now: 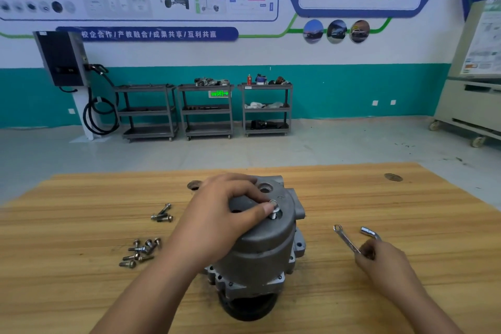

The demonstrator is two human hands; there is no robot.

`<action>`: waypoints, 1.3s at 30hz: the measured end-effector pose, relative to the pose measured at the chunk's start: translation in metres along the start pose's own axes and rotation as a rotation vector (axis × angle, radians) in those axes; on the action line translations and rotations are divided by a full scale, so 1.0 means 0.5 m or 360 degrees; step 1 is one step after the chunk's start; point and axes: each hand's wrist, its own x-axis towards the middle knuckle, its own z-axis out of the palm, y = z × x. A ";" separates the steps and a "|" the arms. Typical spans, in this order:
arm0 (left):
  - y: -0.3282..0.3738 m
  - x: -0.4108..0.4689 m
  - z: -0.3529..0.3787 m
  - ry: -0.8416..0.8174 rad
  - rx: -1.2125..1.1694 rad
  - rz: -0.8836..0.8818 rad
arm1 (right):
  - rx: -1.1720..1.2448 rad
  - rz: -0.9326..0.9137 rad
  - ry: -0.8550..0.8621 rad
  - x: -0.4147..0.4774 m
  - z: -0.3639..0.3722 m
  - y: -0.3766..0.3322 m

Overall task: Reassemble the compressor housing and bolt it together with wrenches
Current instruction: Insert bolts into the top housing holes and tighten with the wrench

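Observation:
A grey cast compressor housing [265,241] stands upright in the middle of the wooden table [406,211]. My left hand [222,214] lies over its top cover, and thumb and fingers pinch a flanged bolt [274,207] that sits tilted in a hole of the cover. To the right, my right hand [385,260] rests on the table with its fingers closed on the handles of a thin open-end wrench [345,238] and a bent socket wrench [369,233].
Several loose bolts [139,252] lie left of the housing, and a few more bolts [162,214] lie farther back. The tabletop has a round hole [193,185] behind my left hand and another round hole [393,177] at the far right. Three tool carts [206,110] stand by the wall.

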 end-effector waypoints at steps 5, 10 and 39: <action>-0.006 -0.016 0.006 0.0129 0.0001 0.0060 | 0.1014 -0.0268 -0.0052 -0.041 -0.091 -0.103; -0.029 -0.037 -0.004 0.0486 -0.0011 0.0146 | 0.1505 -0.0500 -0.0309 -0.084 -0.193 -0.203; -0.072 -0.076 0.026 0.0190 -0.0142 -0.0065 | 0.2379 -0.0448 -0.0744 -0.009 -0.067 -0.325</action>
